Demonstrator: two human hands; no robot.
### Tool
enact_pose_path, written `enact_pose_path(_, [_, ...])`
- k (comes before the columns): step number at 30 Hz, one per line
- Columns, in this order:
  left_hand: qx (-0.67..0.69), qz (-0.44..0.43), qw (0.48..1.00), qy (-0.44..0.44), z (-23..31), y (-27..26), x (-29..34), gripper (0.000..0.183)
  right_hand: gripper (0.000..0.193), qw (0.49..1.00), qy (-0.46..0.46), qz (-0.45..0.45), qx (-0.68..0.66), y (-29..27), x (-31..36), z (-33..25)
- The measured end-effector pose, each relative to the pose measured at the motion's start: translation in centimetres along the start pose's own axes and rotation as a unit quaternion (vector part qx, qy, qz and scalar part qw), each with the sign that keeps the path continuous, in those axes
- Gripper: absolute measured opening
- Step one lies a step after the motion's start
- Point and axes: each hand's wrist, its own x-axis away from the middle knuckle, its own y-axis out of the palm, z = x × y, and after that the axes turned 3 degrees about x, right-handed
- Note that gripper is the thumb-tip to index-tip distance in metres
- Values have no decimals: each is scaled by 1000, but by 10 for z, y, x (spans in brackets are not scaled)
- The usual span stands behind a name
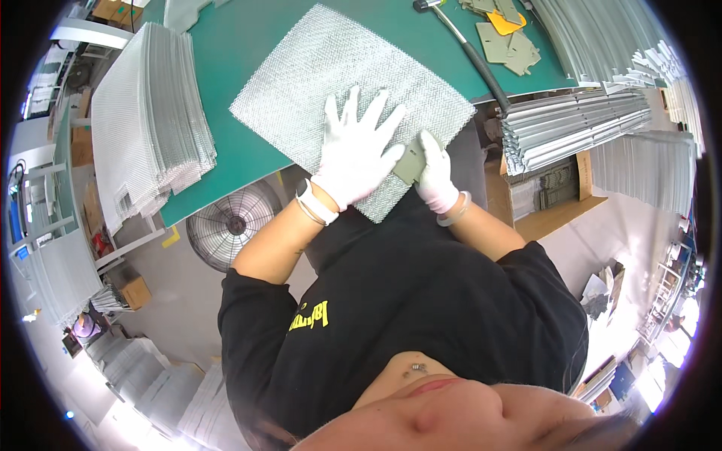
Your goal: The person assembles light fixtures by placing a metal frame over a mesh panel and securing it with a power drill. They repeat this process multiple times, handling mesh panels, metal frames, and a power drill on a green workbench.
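A square silver wire-mesh panel (pixel 331 56) lies turned cornerwise on the green table, its near corner reaching past the table edge toward my body. My left hand (pixel 353 146), in a white glove, rests flat on the mesh with its fingers spread. Near the panel's right edge, a small grey-green plate (pixel 409 164) lies against the mesh. My right hand (pixel 436 174), also gloved, has its fingers around the outer side of that plate. The left thumb comes close to the plate's other side. Part of the plate is hidden by the right-hand fingers.
Stacked mesh panels (pixel 147 113) stand on the table's left. A mallet (pixel 470 52) lies at the right, beside loose grey-green plates (pixel 508 49) and an orange piece (pixel 507 24). Metal strips (pixel 579 124) fill the right side, above a cardboard box (pixel 560 216). A floor fan (pixel 235 224) stands below the table.
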Motion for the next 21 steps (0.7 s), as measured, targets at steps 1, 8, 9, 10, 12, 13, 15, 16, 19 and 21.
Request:
enact_pose_path(1, [-1, -5, 1000, 13, -8, -1, -2, 63, 27, 994, 45, -69, 69, 0, -1, -7])
enact_pose_path(8, [-69, 62, 993, 70, -61, -44, -31, 60, 34, 597, -208, -280, 722, -19, -19, -93])
enact_pose_path(9, [-55, 89, 993, 57, -56, -43, -27, 60, 26, 532, -247, -116, 802, -38, -33, -105])
enact_pose_path(10, [-41, 117, 992, 40, -47, -41, -18, 61, 22, 506, -326, -41, 797, -82, -61, -115])
enact_pose_path(12, [9, 143, 989, 31, -18, -43, 0, 55, 19, 468, -275, 67, 837, -145, -86, -144])
enact_pose_path(13, [54, 165, 982, 78, -1, -39, 8, 46, 18, 445, -273, 83, 849, -183, -103, -148])
enact_pose_path(15, [169, 106, 968, 155, 18, -25, 20, 34, 16, 445, -285, 44, 848, -194, -104, -154])
enact_pose_path(16, [196, 63, 965, 164, 25, -14, 28, 35, 15, 444, -291, 25, 847, -196, -106, -158])
enact_pose_path(19, [253, 97, 954, 128, 33, 32, 54, 32, 22, 366, -205, -42, 907, -208, -119, -178])
enact_pose_path(21, [523, 19, 848, -83, 30, 39, 60, 33, 24, 365, -229, -76, 899, -213, -125, -181])
